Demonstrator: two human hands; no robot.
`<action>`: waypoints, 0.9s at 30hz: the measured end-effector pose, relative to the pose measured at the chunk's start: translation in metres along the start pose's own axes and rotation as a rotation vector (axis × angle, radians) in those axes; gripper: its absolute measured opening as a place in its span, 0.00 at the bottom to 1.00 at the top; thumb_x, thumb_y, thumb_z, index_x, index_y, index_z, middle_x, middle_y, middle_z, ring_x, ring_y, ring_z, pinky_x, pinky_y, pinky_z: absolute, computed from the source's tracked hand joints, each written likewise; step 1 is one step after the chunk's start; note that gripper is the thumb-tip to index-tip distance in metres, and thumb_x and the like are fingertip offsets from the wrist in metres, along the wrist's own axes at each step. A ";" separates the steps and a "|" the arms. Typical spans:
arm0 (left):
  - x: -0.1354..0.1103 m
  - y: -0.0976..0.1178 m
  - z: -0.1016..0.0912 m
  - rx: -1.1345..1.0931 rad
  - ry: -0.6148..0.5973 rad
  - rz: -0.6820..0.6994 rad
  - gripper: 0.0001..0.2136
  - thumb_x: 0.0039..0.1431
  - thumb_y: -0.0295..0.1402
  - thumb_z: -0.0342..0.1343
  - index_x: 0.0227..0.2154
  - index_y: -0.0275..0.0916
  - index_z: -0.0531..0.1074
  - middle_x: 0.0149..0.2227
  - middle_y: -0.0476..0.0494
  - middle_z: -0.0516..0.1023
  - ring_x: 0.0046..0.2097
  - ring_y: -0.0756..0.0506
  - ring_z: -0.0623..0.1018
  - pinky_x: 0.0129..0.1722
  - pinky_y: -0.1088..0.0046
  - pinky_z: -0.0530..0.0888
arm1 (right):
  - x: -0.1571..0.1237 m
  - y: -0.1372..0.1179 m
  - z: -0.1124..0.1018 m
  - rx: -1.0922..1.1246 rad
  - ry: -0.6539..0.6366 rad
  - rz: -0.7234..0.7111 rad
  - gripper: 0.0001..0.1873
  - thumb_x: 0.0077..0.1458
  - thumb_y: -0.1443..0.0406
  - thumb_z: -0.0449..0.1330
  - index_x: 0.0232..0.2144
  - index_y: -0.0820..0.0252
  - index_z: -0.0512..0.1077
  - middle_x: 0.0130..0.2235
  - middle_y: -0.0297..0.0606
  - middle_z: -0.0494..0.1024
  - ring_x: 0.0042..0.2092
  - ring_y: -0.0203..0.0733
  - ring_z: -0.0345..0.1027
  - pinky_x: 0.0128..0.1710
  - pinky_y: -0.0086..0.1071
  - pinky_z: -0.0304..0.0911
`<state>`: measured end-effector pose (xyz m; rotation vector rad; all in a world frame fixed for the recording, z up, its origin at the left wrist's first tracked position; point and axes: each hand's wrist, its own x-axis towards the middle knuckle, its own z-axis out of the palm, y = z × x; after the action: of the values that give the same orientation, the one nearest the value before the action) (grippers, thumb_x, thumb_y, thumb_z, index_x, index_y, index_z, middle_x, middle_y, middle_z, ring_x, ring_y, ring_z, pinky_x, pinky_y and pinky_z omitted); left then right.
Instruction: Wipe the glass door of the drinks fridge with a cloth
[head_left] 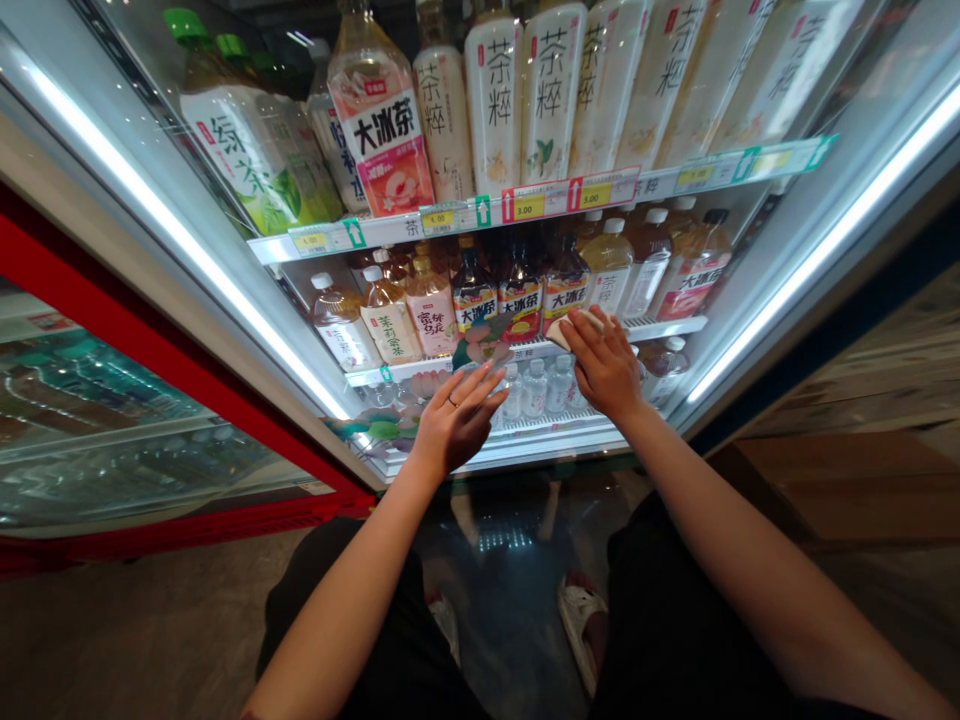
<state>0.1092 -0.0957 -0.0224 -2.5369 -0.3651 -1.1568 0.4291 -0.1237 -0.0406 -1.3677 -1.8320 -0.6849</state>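
My right hand [604, 365] presses a small beige cloth [571, 326] against the glass door [720, 330] of a drinks fridge, its fingers laid over the cloth at the height of the second shelf. My left hand [457, 418], wearing a ring, lies flat on the glass lower left of it, fingers stretched out and holding nothing. Behind the glass by my hands stand dark tea bottles [520, 290] and small water bottles [534, 388].
Large tea bottles [382, 120] fill the top shelf above a rail of price tags [529, 205]. Coloured stickers [379, 430] mark the lower glass. A red-framed fridge [150, 350] stands to the left. My knees and a sandal [581, 610] rest on the dark floor.
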 end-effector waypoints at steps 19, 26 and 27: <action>0.008 0.003 0.004 0.068 0.034 0.030 0.23 0.69 0.18 0.50 0.62 0.42 0.74 0.64 0.41 0.82 0.73 0.42 0.71 0.76 0.57 0.68 | 0.001 0.012 -0.007 -0.091 0.152 0.036 0.44 0.70 0.69 0.52 0.81 0.37 0.44 0.78 0.32 0.62 0.78 0.60 0.55 0.77 0.63 0.54; 0.009 0.004 0.005 0.052 0.062 0.045 0.23 0.67 0.17 0.51 0.61 0.39 0.74 0.63 0.39 0.83 0.74 0.42 0.70 0.78 0.59 0.65 | 0.000 0.011 -0.009 -0.103 0.181 0.032 0.46 0.68 0.71 0.52 0.81 0.39 0.43 0.79 0.35 0.61 0.79 0.60 0.54 0.76 0.62 0.56; 0.009 0.004 0.005 0.052 0.061 0.044 0.23 0.68 0.17 0.51 0.61 0.39 0.74 0.63 0.40 0.83 0.73 0.42 0.71 0.78 0.59 0.65 | 0.000 0.011 -0.009 -0.091 0.174 0.020 0.47 0.68 0.71 0.52 0.81 0.37 0.43 0.78 0.33 0.62 0.78 0.59 0.55 0.76 0.62 0.56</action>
<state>0.1195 -0.0969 -0.0195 -2.4468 -0.3184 -1.1901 0.4416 -0.1277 -0.0353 -1.3382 -1.6653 -0.8581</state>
